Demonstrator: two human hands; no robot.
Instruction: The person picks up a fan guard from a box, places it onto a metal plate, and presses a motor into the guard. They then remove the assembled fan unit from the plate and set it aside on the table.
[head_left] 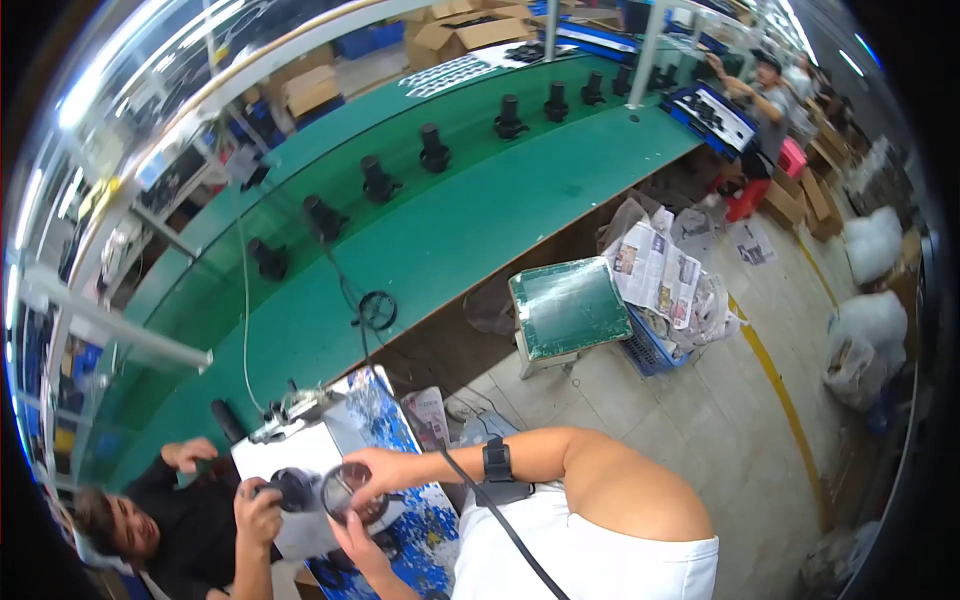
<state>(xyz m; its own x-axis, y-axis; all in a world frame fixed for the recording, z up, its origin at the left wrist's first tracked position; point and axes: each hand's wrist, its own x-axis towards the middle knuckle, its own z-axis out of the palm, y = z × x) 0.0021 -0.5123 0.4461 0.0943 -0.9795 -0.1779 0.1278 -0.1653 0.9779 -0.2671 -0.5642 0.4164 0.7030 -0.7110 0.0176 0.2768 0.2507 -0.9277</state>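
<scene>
Above a small worktable, my right hand point(369, 472), with a black band on its wrist, grips a round black ring point(327, 492). Fingers of my left hand point(357, 541) close on the lower side of the same ring, whose middle looks see-through. Just to the left, a co-worker's hand point(258, 512) holds a dark round part point(293, 489), blurred and close to my ring. White sheeting point(262, 459) lies beneath these parts. A metal fixture point(295, 410) sits at the table's far edge.
A long green workbench point(480, 235) carries a row of black cylindrical parts point(433, 150) and another black ring point(378, 310). A green-topped stool point(570, 308) stands beside a blue crate point(655, 350) with newspaper point(655, 270). A person in black point(180, 525) is at lower left. A cable point(510, 540) hangs before me.
</scene>
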